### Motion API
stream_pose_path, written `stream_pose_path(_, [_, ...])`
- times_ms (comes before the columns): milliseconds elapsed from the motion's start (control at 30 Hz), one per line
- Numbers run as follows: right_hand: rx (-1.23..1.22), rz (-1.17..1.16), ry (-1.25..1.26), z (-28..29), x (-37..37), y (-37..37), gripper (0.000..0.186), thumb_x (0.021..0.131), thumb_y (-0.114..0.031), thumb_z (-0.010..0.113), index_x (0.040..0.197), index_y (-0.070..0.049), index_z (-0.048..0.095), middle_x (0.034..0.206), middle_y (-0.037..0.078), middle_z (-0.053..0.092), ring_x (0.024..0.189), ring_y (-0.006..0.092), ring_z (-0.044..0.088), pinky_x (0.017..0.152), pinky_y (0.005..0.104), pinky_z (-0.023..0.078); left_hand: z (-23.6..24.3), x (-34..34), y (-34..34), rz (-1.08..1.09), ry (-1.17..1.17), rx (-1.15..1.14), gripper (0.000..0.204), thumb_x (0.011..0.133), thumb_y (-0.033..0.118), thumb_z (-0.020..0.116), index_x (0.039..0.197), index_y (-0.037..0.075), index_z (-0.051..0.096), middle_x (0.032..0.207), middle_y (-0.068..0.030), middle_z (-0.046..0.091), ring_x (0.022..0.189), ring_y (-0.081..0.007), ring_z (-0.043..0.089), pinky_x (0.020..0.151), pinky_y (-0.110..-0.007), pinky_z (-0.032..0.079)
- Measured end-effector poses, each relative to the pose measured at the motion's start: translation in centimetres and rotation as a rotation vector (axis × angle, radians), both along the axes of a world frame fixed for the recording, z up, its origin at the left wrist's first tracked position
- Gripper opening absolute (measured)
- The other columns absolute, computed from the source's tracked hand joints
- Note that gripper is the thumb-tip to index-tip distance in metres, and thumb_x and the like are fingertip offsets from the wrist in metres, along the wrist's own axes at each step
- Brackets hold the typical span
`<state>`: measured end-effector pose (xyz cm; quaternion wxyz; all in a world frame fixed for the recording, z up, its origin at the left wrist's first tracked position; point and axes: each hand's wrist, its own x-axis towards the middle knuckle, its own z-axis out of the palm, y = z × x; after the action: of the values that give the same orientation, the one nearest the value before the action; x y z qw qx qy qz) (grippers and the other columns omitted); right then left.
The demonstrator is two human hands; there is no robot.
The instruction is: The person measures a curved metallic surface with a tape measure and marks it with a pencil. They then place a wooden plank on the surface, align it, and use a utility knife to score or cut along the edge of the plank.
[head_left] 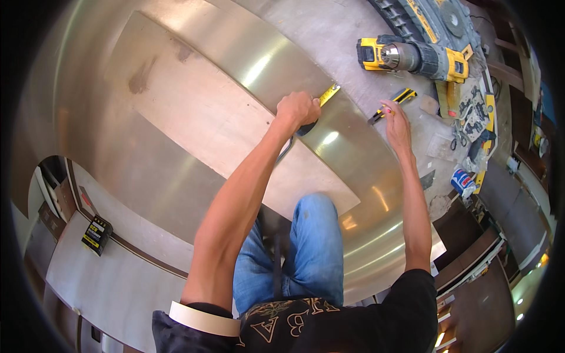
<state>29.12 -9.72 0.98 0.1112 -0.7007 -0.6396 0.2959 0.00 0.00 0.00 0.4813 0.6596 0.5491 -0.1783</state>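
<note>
My left hand (298, 110) is closed around a tape measure (329, 95). Its short yellow blade sticks out to the upper right over a shiny metal sheet (347, 156). The dark case is mostly hidden under my fingers. Below that hand lies a long pale wooden board (229, 126), flat on the sheet. My right hand (398, 126) is closed beside a yellow and black utility knife (404, 96) on the workbench. A small red tip shows at its fingers; what it belongs to is hidden. Whether the fingers touch the knife is unclear.
A yellow and black cordless drill (421, 59) lies at the far right, near a dark tool case (438, 20). Scissors (458, 139), a blue and white container (463, 181) and a yellow level (488, 141) line the right edge. A black box (96, 235) sits at lower left.
</note>
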Motion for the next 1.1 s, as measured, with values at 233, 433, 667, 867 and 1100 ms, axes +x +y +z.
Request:
stream_pose_path(233, [-0.041, -0.024, -0.204, -1.5, 4.5, -2.4, 0.037, 0.098, -0.016, 0.050, 0.135, -0.018, 0.052, 0.107, 0.016, 0.065, 0.101, 0.0361, 0.060, 0.086, 0.0468, 0.043, 1.6, 4.6, -6.8, 0.112, -0.138, 0.072, 0.040, 0.096, 0.036, 0.050, 0.086, 0.004, 0.073, 0.082, -0.0241, 0.069, 0.079, -0.0438, 0.068, 0.077, -0.049, 0.055])
stream_pose_path(433, [-0.038, 0.009, -0.304, -1.2, 10.1, -7.2, 0.038, 0.096, -0.014, 0.052, 0.133, -0.020, 0.054, 0.106, 0.014, 0.063, 0.099, 0.0334, 0.060, 0.086, 0.0457, 0.041, 1.6, 9.5, -13.5, 0.213, -0.287, -0.128, 0.042, 0.097, 0.036, 0.047, 0.079, 0.005, 0.068, 0.074, -0.0215, 0.067, 0.071, -0.0441, 0.064, 0.070, -0.049, 0.052])
stream_pose_path(667, [-0.202, 0.045, -0.451, 1.9, 13.9, -12.0, 0.044, 0.095, -0.012, 0.052, 0.136, -0.027, 0.055, 0.098, 0.012, 0.058, 0.094, 0.0319, 0.058, 0.084, 0.0435, 0.040, -1.1, 13.8, -18.5, 0.131, -0.274, -0.102, 0.042, 0.096, 0.032, 0.046, 0.079, 0.001, 0.070, 0.080, -0.0246, 0.068, 0.075, -0.0443, 0.066, 0.072, -0.050, 0.053])
stream_pose_path(867, [0.034, -0.276, -0.222, 3.5, 12.0, -15.3, 0.034, 0.098, -0.017, 0.049, 0.131, -0.017, 0.060, 0.097, 0.014, 0.058, 0.092, 0.0328, 0.057, 0.086, 0.0428, 0.041, 0.1, 16.7, -18.4, 0.095, -0.180, -0.185, 0.039, 0.091, 0.033, 0.051, 0.086, 0.001, 0.072, 0.089, -0.0264, 0.069, 0.088, -0.0445, 0.068, 0.083, -0.048, 0.054])
stream_pose_path(1100, [-0.001, -0.458, -0.086, 2.5, 10.3, -18.0, 0.040, 0.104, -0.033, 0.040, 0.108, -0.004, 0.067, 0.101, 0.014, 0.062, 0.098, 0.0317, 0.057, 0.088, 0.0382, 0.044, -0.9, 17.7, -19.4, 0.038, -0.070, -0.164, 0.041, 0.093, 0.038, 0.048, 0.094, 0.006, 0.074, 0.097, -0.0227, 0.071, 0.095, -0.0431, 0.068, 0.088, -0.045, 0.054])
